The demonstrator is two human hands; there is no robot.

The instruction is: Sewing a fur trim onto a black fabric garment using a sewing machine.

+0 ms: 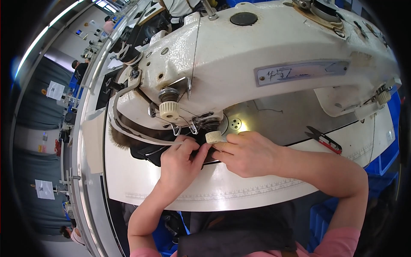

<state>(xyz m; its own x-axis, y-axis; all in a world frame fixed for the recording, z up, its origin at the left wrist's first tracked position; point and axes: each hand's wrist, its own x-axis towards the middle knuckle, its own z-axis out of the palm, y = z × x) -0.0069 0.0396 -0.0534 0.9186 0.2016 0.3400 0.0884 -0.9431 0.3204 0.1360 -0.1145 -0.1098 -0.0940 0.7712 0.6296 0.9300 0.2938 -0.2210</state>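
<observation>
A black fabric piece (146, 153) with a zipper lies under the head of a white sewing machine (222, 55). My left hand (180, 160) is closed in a pinch on this piece beside the needle area. From the right, my right hand (250, 154) comes in with curled fingers closed at the same piece's edge, just below a cream knob (213, 137). The two hands' fingertips nearly meet and cover the spot between them. A pale beige curved strip (141, 136) reaches from the machine's left side to my left fingers. Brown fur-like material (120, 136) shows behind the black piece.
Thread snips (324, 139) with a red handle rest on the white table (239, 195), right of my forearm. A ruler scale runs along its front. Blue bins (321, 220) stand below on the right. Other people (79, 70) and workstations are far left.
</observation>
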